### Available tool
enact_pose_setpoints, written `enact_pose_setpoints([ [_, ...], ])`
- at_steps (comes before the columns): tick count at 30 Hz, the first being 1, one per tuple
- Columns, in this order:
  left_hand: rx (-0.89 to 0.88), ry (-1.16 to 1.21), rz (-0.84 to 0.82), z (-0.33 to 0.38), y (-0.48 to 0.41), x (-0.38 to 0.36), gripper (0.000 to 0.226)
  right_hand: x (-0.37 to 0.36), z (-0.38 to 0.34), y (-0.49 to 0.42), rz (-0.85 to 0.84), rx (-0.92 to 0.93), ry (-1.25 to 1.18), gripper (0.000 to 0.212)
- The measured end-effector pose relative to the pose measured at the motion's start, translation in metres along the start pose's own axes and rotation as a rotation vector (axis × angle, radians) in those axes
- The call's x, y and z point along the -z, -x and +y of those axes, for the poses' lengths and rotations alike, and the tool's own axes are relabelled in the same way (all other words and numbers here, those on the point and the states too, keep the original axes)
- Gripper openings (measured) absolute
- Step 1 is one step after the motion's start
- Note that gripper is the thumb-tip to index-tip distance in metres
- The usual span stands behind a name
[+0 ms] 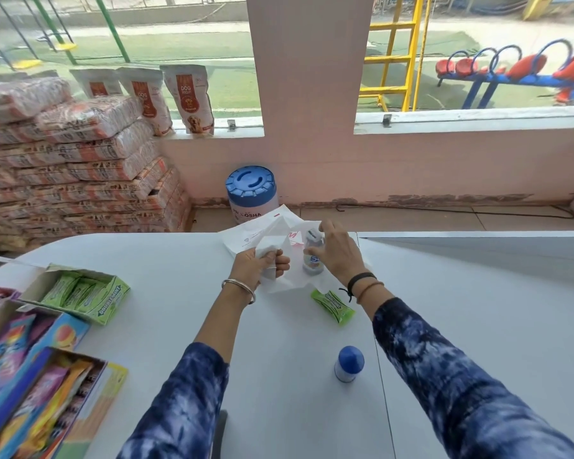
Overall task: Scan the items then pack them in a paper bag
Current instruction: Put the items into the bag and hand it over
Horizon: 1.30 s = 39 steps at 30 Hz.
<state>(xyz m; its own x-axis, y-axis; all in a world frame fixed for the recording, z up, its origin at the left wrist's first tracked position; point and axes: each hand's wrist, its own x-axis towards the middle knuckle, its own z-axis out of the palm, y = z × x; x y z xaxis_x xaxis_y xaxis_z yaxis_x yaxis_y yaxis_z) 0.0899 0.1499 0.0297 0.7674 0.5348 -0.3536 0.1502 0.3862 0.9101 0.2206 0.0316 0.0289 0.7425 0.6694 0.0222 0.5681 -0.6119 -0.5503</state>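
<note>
A white paper bag (256, 235) lies crumpled at the far middle of the white table (166, 263). My left hand (259, 265) grips the bag's near edge. My right hand (337, 253) holds a small white bottle (312, 260) upright at the bag's mouth; the bottle is partly hidden by my fingers. A green Doublemint gum pack (333, 306) lies on the table just under my right wrist. A small white bottle with a blue cap (348, 364) stands nearer to me.
An open green gum box (80, 293) and colourful candy boxes (30, 376) fill the table's left side. Behind the table stand a blue-lidded jar (251, 193), stacked sacks (70, 167) and dog biscuit pouches (189, 97) on the window sill.
</note>
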Motion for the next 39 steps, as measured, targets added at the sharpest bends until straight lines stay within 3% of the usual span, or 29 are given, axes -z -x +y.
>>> enact_pose_setpoints([
  [4,-0.024,-0.007,0.014,-0.001,0.003,-0.002,0.019,0.023,-0.008,0.025,-0.002,-0.009,0.022,0.055],
  [5,-0.026,-0.01,0.018,-0.001,0.004,-0.002,0.019,0.033,-0.01,0.038,-0.069,-0.032,0.073,0.057],
  [9,-0.015,-0.016,0.033,-0.005,0.009,-0.001,0.019,0.052,-0.012,0.106,-0.69,-0.139,0.414,0.065],
  [11,-0.008,-0.019,0.038,-0.007,0.011,-0.003,0.019,0.046,-0.01,0.129,-0.782,-0.171,0.374,0.048],
  [15,-0.002,-0.015,0.059,-0.01,0.014,-0.006,0.019,0.036,-0.006,0.135,-0.627,-0.166,0.289,0.024],
  [20,-0.006,-0.019,0.096,-0.011,0.016,-0.009,0.017,0.041,-0.013,0.099,-0.102,-0.188,-0.029,0.036],
  [22,-0.004,-0.027,0.123,-0.012,0.017,-0.011,0.016,0.025,-0.021,0.081,0.029,-0.144,-0.101,0.037],
  [27,-0.016,-0.022,0.149,-0.013,0.019,-0.011,0.018,-0.045,-0.017,0.058,0.023,-0.107,-0.183,0.028],
  [32,-0.018,-0.034,0.157,-0.016,0.023,-0.01,0.016,-0.064,0.003,0.069,0.12,-0.052,-0.054,0.024],
  [35,0.002,-0.016,0.155,-0.018,0.023,-0.01,0.017,-0.059,0.025,0.084,0.225,-0.272,0.005,0.024],
  [37,0.009,0.0,0.152,-0.018,0.022,-0.009,0.016,-0.06,0.037,0.092,0.145,-0.448,0.096,0.041],
  [39,0.015,-0.002,0.15,-0.018,0.023,-0.009,0.016,-0.063,0.045,0.097,0.046,-0.483,0.206,0.045],
])
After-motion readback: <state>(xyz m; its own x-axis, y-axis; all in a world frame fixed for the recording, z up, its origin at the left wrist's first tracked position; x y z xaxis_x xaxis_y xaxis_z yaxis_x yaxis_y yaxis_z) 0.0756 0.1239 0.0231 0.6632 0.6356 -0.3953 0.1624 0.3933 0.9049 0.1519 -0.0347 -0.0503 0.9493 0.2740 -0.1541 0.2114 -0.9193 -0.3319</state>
